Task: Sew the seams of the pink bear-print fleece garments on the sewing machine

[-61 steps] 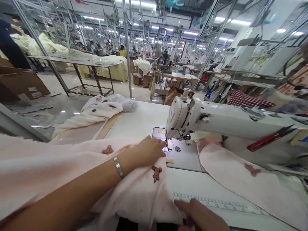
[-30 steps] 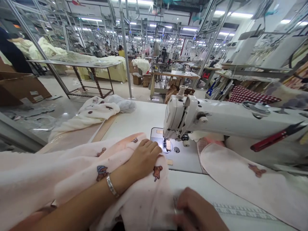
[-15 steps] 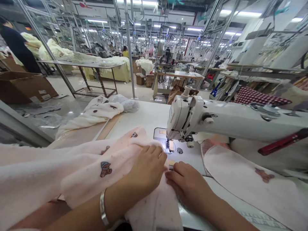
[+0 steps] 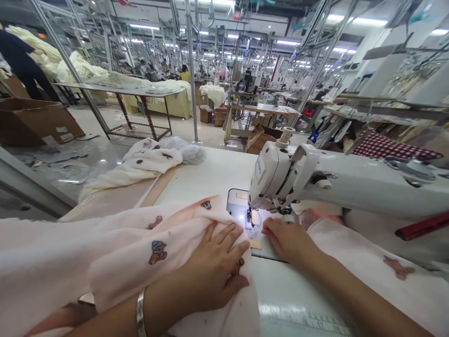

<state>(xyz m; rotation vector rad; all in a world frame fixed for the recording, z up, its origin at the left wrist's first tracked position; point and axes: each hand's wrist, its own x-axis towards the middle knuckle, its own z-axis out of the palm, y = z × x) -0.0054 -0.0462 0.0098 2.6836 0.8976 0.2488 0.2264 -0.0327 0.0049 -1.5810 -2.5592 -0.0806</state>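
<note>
Pale pink fleece fabric [image 4: 126,234] with printed bears spreads over the left and front of the sewing machine table. My left hand [image 4: 217,267] lies flat on it with fingers spread, near the fabric's right edge. To the right of the needle area, my right hand [image 4: 287,238] has its fingers bent and pressed together by the needle plate [image 4: 242,210]; whatever they may pinch is too small to make out. The white sewing machine [image 4: 277,173] has its lit presser foot [image 4: 250,216] between the fabric's edge and my right fingertips.
Another pink bear-print piece [image 4: 372,248] lies right, under the machine arm. A red-handled tool [image 4: 424,227] rests against the machine. Cream fabric with dark spots [image 4: 150,161] is bunched at the table's far left. Beyond stand a metal table [image 4: 122,89], a cardboard box [image 4: 35,121] and a person [image 4: 17,56].
My right hand has moved from the fabric's edge forward and right, up beside the presser foot. My left hand has flattened and spread its fingers on the fabric. The view has shifted slightly.
</note>
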